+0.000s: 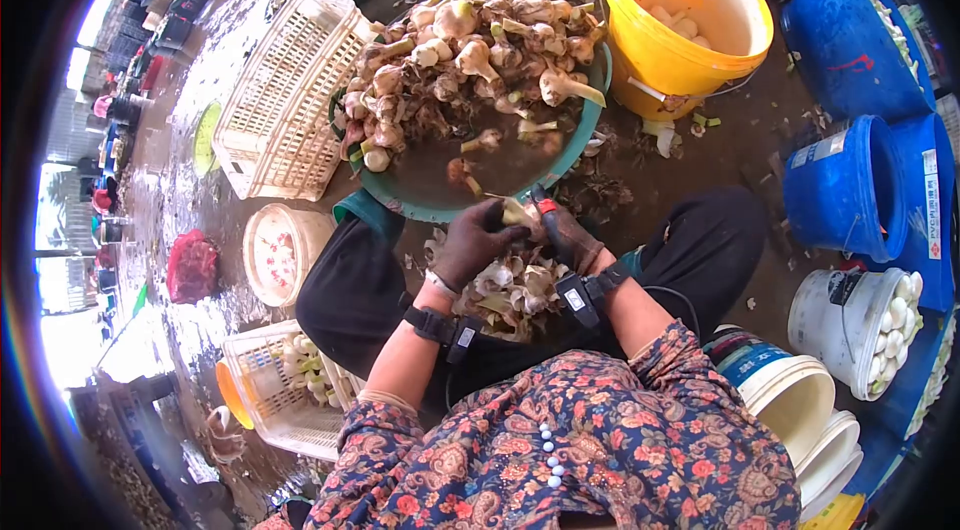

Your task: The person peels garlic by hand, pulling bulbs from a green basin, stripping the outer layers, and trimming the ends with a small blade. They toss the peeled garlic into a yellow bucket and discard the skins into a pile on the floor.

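Observation:
Both my hands wear dark gloves and meet over my lap at the near rim of a green tub (430,213). My left hand (478,242) is closed on a garlic bulb (519,215), its fingers pinching the bulb. Closed around a tool with a red and black handle (543,202), my right hand (572,238) is close against the same bulb; the tool's working end is hard to make out. Heaped garlic bulbs (470,55) with stems fill the far part of the tub. Below my hands lies a pile of garlic skins and trimmings (510,290).
A yellow bucket (640,40) with peeled garlic stands beyond the tub, right. White plastic crates (290,95) and a round white tub (285,255) are at left. Blue buckets (845,185) and a white bucket (840,320) of peeled garlic line the right. Wet floor extends left.

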{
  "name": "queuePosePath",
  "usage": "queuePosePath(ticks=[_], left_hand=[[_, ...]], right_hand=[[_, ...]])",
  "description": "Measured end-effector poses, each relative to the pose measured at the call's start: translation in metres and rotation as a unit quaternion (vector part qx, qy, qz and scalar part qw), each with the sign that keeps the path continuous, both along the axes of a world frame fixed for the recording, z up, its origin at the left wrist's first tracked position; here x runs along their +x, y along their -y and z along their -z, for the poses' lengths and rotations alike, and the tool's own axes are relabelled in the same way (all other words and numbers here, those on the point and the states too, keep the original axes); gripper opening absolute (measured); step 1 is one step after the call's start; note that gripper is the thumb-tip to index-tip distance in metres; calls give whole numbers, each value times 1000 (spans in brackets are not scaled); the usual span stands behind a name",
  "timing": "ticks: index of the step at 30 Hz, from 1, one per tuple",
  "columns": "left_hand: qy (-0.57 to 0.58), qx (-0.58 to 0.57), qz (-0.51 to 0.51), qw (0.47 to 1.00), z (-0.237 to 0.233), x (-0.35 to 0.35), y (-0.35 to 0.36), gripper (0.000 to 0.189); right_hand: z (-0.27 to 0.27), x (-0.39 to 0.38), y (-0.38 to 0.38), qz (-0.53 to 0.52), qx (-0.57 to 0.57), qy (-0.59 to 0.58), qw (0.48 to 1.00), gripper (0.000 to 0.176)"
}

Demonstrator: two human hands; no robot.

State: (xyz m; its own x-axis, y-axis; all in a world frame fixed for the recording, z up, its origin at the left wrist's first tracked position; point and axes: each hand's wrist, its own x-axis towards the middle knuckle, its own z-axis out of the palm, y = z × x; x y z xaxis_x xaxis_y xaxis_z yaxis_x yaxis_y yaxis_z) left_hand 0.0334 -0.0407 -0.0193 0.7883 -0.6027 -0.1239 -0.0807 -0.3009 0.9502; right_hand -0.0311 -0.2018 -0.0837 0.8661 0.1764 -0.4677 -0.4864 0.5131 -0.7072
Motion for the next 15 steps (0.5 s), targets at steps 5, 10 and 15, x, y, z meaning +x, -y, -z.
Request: queuePosePath(ticks=[5,10,15], left_hand=[[11,99,53,994,-14,0,-1,34],[-26,167,53,984,8,1,-8,33],[-155,20,-27,987,14,7,-25,34]], right_hand=[[17,-3,-6,9,-346,150,926,59],[8,-1,-2,-79,-422,142,892,60],[-43,-1,-2,-5,-121,176,977,43]])
